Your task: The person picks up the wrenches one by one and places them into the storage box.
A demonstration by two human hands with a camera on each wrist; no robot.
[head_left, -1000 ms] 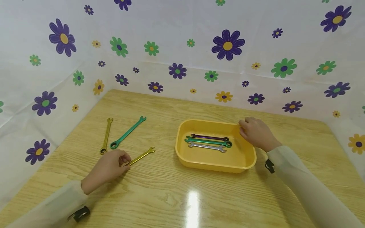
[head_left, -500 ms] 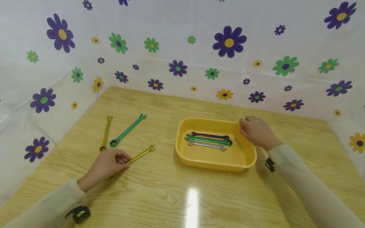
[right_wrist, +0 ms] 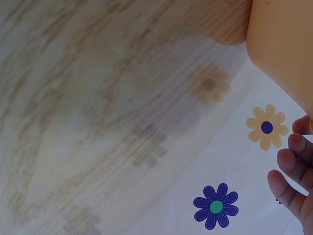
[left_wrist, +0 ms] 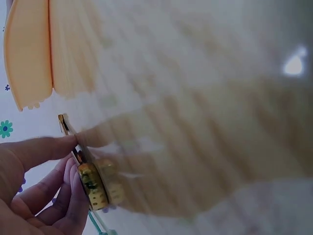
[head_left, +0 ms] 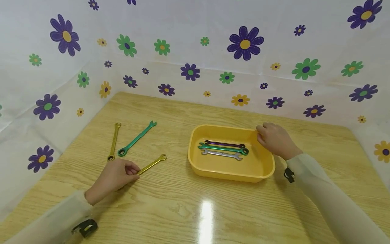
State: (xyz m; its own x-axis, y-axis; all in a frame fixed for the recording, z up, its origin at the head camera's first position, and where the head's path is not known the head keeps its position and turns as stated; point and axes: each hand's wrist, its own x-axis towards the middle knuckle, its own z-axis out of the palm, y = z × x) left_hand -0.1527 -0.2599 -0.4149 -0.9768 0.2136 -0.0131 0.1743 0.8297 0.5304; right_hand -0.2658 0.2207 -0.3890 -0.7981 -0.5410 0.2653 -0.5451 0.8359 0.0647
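My left hand (head_left: 113, 178) pinches a gold ratcheting combination wrench (head_left: 151, 165) between thumb and fingers, low over the table. Its open end points toward the yellow plastic bin (head_left: 225, 173); in the head view my fingers hide its ring end, which shows in the left wrist view as a thick gold ratchet head (left_wrist: 93, 186). My right hand (head_left: 276, 141) grips the bin's far right corner at the rim. Inside the bin, a purple wrench (head_left: 223, 143), a green wrench (head_left: 223, 148) and a silver double open-ended wrench (head_left: 221, 154) lie side by side.
Left of the bin, another gold wrench (head_left: 114, 141) and a teal wrench (head_left: 137, 138) lie on the wooden table (head_left: 170, 210). A white cloth with printed flowers (head_left: 198, 54) hangs behind the table and along its sides.
My left fingers, which covered the gold wrench's near end a second ago, have lifted slightly with a clearer pinch on it. The right hand keeps its place on the bin.
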